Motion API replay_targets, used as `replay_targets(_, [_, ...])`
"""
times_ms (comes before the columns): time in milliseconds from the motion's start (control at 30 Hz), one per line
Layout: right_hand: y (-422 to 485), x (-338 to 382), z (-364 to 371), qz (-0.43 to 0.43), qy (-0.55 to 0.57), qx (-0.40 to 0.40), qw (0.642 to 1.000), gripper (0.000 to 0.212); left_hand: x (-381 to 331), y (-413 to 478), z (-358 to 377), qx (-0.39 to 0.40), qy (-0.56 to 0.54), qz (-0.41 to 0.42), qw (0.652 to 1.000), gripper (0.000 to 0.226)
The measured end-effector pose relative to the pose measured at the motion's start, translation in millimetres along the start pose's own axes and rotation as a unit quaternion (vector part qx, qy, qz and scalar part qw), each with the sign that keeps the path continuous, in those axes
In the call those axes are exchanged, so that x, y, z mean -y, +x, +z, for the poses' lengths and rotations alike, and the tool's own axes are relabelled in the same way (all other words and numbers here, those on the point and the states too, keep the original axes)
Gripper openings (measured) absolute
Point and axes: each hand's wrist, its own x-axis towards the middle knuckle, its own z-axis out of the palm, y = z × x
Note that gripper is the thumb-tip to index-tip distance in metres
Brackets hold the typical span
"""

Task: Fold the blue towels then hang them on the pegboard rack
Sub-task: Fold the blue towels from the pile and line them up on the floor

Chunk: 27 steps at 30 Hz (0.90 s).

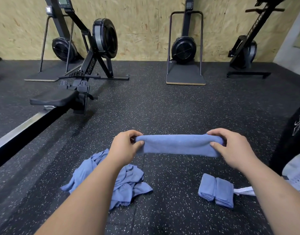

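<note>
A blue towel (178, 145), folded into a long narrow band, hangs stretched in the air between my hands. My left hand (124, 146) pinches its left end, and my right hand (230, 147) pinches its right end. Below my left forearm, a crumpled heap of unfolded blue towels (127, 182) lies on the floor. Two folded blue towels (216, 191) sit side by side on the floor under my right arm. No pegboard rack is in view.
Black speckled rubber floor (162, 106) all around. A rowing machine (69, 94) with its rail runs along the left. More exercise machines (184, 48) stand against the chipboard wall. A white strap (244, 190) lies by the folded towels. Dark clothing (295, 133) is at the right edge.
</note>
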Motion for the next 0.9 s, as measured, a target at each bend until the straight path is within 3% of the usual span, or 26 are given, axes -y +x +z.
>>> replay_targets(100, [0,-6,0,0.025,0.012,0.004,1.0,0.029,3,1,2,0.004,-0.073,-0.034,0.997,0.005])
replay_targets(233, [0,-2,4,0.054,0.229,-0.01,0.972,0.018,-3,1,6,-0.006,-0.256,-0.091,0.962,0.016])
replay_targets(333, [2,3,12,0.068,0.279,-0.039,0.957,0.016,-7,-1,8,-0.029,-0.289,-0.095,0.952,0.02])
replay_targets(567, [0,2,23,0.108,0.267,-0.142,0.947,0.012,-4,4,15,-0.118,-0.229,-0.075,0.963,0.012])
replay_targets(900, [-10,8,57,0.118,0.123,-0.156,0.973,0.02,-7,0,59,-0.096,-0.072,-0.119,0.986,0.019])
